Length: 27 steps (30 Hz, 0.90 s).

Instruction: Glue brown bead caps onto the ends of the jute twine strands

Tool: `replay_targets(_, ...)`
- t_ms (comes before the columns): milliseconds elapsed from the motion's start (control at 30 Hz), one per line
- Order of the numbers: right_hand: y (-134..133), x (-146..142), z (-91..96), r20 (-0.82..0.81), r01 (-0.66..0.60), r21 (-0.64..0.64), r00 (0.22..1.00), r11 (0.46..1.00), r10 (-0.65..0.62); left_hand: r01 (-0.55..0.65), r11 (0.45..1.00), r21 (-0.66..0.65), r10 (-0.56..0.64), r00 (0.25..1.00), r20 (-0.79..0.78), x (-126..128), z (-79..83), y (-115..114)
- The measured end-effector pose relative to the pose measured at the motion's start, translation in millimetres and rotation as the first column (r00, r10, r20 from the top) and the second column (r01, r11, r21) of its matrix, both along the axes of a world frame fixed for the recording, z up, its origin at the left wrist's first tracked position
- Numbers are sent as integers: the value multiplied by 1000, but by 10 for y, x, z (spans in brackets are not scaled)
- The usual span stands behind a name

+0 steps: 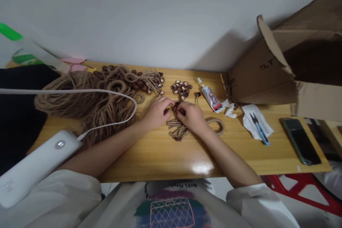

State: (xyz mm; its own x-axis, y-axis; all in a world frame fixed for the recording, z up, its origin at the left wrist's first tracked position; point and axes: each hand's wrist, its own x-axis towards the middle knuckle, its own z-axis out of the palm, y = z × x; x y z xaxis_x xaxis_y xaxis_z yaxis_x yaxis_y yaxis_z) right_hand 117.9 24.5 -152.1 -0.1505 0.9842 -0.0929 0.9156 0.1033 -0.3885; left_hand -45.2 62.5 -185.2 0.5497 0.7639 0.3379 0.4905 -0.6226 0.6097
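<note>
My left hand [159, 111] rests on its side over the table, fingers curled toward the thumb; what its fingertips pinch is too small to make out. Close against it, my right hand [191, 115] pinches a small dark brown nut shell [175, 107] between thumb and forefinger. Beneath my right wrist lies a jute cord tassel [177, 130], and a cord-wrapped ring [217, 125] shows on the other side of the wrist. Beyond both hands sits a cluster of halved nut shells [181, 87]. One shell on a thin cord [197, 95] lies to their right.
Left are a jute cord bundle [72, 94], a white cable [112, 92] and a power bank [40, 167]. To the right lie a glue tube [211, 98], thread snips [259, 128] on tissue, a phone [300, 142] and an open cardboard box [251, 67].
</note>
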Motion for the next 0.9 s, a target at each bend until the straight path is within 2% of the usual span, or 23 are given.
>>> replay_targets(333, -7, 5, -6, 15, -3, -14, 1000, 1000, 4, 7, 1000, -29, -6, 1000, 7, -5, -37, 18)
replay_targets(900, -6, 0, 2, 40, -12, -25, 999, 1000, 13, -1, 999, 45, 0, 1000, 30, -12, -58, 30)
